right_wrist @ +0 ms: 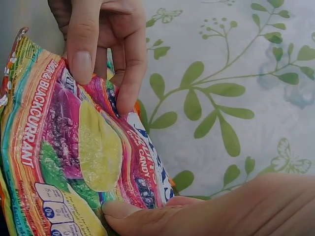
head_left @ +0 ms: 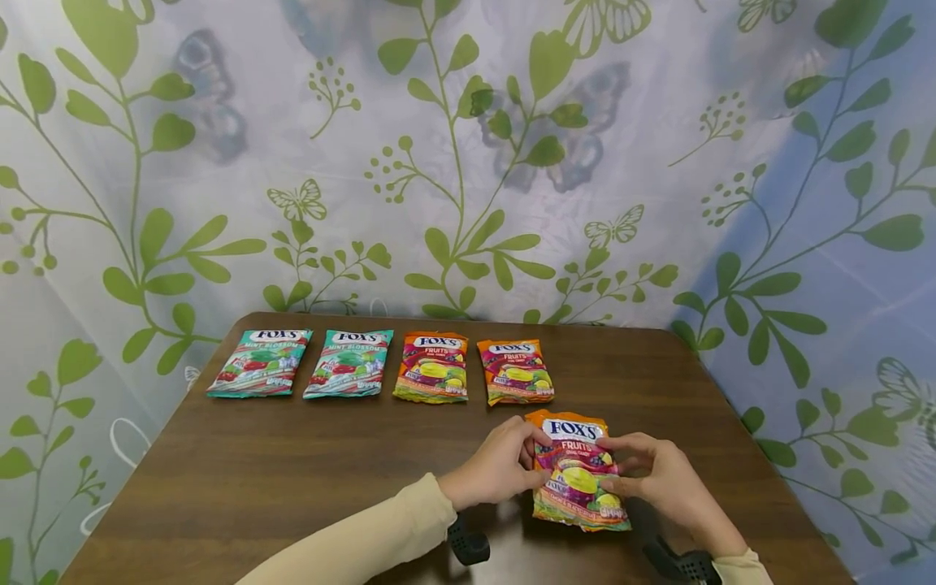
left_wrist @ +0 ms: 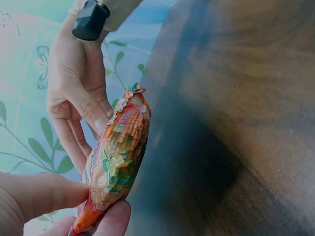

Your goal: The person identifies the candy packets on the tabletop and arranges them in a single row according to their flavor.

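An orange and pink bag of Fox's fruits candy [head_left: 574, 475] is held up off the table between both hands, its printed front toward the head camera. My left hand [head_left: 500, 461] pinches the bag's left side; in the left wrist view, its thumb [left_wrist: 54, 194] is on one face and fingertips on the other. On the opposite side, my right hand [head_left: 661, 479] grips the edge, with its thumb [right_wrist: 123, 211] flat on the front in the right wrist view. The bag's bottom end shows edge-on in the left wrist view.
Behind the hands, a row lies on the brown table [head_left: 292, 479]: two teal mint blossom candy bags [head_left: 262, 363] [head_left: 349, 364] at the left, then two orange fruits candy bags [head_left: 431, 367] [head_left: 516, 372]. A leaf-patterned curtain [head_left: 468, 162] hangs along the far edge.
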A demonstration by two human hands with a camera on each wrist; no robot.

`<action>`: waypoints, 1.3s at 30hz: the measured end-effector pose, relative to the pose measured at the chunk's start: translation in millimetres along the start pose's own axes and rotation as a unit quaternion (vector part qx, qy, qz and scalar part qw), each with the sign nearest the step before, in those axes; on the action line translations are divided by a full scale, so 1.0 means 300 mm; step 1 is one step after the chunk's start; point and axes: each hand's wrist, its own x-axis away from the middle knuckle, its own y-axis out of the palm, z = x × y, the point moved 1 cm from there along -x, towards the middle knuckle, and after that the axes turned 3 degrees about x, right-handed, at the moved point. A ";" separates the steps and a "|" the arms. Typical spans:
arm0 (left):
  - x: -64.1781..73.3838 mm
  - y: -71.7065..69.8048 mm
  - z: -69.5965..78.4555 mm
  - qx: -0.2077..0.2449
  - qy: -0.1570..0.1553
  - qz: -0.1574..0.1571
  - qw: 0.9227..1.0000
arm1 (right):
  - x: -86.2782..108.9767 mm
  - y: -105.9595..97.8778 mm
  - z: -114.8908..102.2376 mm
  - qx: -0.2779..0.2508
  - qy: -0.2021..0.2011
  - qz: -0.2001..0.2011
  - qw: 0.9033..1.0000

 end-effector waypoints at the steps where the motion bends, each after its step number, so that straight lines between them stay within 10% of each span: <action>1: -0.006 -0.001 -0.002 -0.004 0.003 0.002 1.000 | -0.003 -0.001 -0.002 0.008 -0.001 0.004 1.000; 39: -0.288 -0.023 -0.003 -0.130 0.026 0.041 0.990 | -0.226 -0.117 0.006 0.124 -0.040 0.076 0.989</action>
